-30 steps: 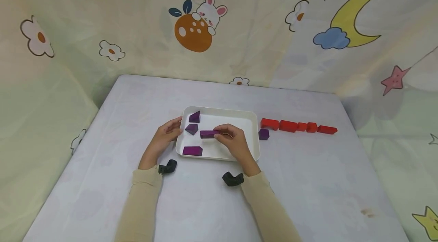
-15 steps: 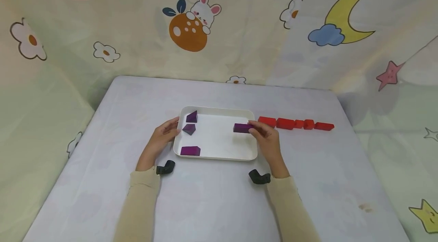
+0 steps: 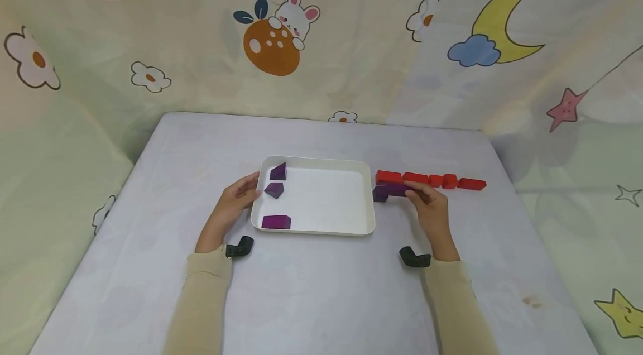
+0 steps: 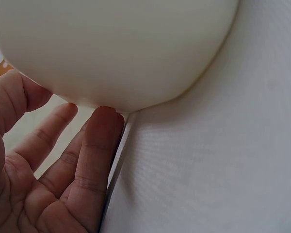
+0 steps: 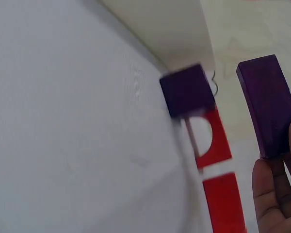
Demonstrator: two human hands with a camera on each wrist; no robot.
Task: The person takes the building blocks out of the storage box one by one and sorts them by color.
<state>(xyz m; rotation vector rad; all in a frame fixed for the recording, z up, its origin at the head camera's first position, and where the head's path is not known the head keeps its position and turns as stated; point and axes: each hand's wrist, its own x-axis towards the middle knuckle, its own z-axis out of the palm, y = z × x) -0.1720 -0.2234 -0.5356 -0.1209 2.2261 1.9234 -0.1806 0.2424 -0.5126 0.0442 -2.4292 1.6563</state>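
Observation:
My left hand [image 3: 232,203] holds the left end of the white tray [image 3: 326,225], thumb at its rim and fingers against its outer side. In the right wrist view, a purple rectangular block [image 5: 267,104] is pinched by one end in my right hand [image 3: 431,211]. The block is level, just right of the tray. Near its left end is a smaller purple block [image 3: 379,194] on the table. Inside the tray lie a purple wedge [image 3: 278,171], an angular purple block [image 3: 274,190] and a longer purple block [image 3: 276,222].
Behind the held block runs a row of red blocks [image 3: 388,177] across the table [image 3: 321,299]; one of them shows a rounded cut-out [image 5: 213,141] in the right wrist view. A printed cloth [image 3: 201,25] hangs behind the table.
My right hand has carried the purple rectangular block rightward, from over the tray to beside the red row. My left hand has stayed at the tray's left end.

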